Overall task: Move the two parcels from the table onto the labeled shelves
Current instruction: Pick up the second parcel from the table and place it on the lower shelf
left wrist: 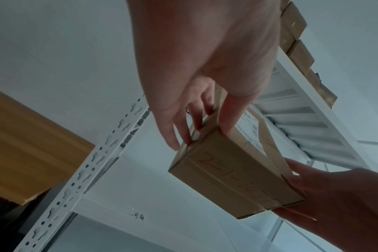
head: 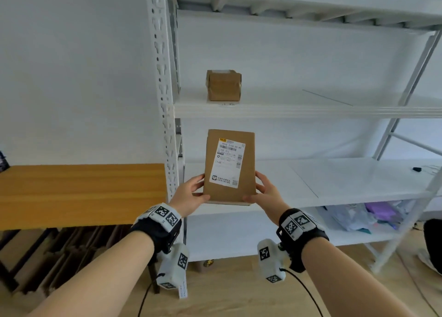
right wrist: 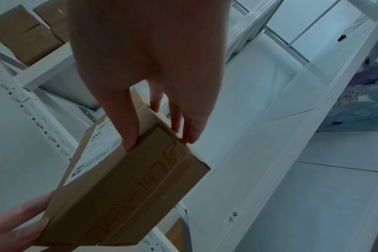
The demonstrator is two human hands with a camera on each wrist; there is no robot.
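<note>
A flat brown cardboard parcel (head: 229, 166) with a white shipping label is held in front of the white shelf unit, at the left end of the middle shelf (head: 358, 182). My left hand (head: 191, 192) grips its left near corner and my right hand (head: 264, 192) grips its right near corner. The wrist views show the parcel (left wrist: 233, 168) (right wrist: 123, 187) with orange handwriting on its near edge, with thumb and fingers of my left hand (left wrist: 194, 122) and my right hand (right wrist: 153, 126) pinching the corners. A smaller taped brown parcel (head: 223, 85) stands on the upper shelf (head: 311, 108).
A wooden table (head: 79, 192) stands left of the shelf's perforated upright (head: 167, 115). Plastic bags (head: 366, 215) lie on the lower shelf at right. More cardboard boxes (right wrist: 22, 34) sit on the top shelf. A small black object (head: 416, 169) lies on the middle shelf's right end.
</note>
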